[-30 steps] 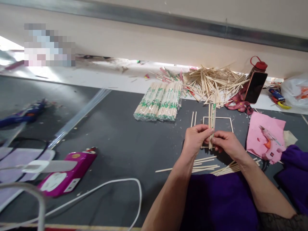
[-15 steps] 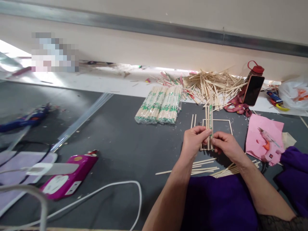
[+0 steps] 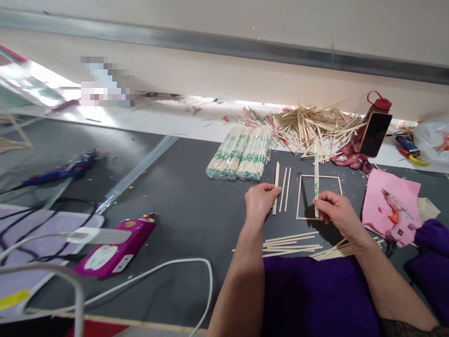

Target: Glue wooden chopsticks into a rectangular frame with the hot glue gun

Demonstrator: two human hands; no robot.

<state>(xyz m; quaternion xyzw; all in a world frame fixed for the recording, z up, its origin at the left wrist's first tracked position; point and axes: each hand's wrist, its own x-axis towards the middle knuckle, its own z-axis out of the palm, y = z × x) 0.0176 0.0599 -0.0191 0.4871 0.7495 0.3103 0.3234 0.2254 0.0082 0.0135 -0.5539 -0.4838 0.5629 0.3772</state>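
Note:
My left hand [image 3: 262, 202] pinches a pair of bare wooden chopsticks [image 3: 277, 174], upright in view beside two thin loose sticks [image 3: 285, 189] on the dark table. In my right hand [image 3: 333, 210], a pair of chopsticks in a green-printed wrapper [image 3: 316, 171] is held between thumb and fingers. It stands out over a rectangular frame of thin sticks [image 3: 298, 201], whose lower right part is hidden by that hand. Closer to my body lie several loose sticks [image 3: 291, 243], with another bunch of sticks [image 3: 335, 250] by my right forearm.
Plastic-wrapped chopstick packs [image 3: 240, 152] lie behind my left hand, before a heap of sticks [image 3: 312, 124]. A phone [image 3: 375, 135] leans by a red-capped bottle [image 3: 380, 104]. At right, a pink glue gun [image 3: 400, 229] rests on pink paper [image 3: 377, 187]. A white cable [image 3: 154, 274] crosses the left side.
My hands have moved apart. The left has carried the bare chopsticks leftward to beside the two thin sticks, while the right keeps the wrapped pair. The view has shifted slightly.

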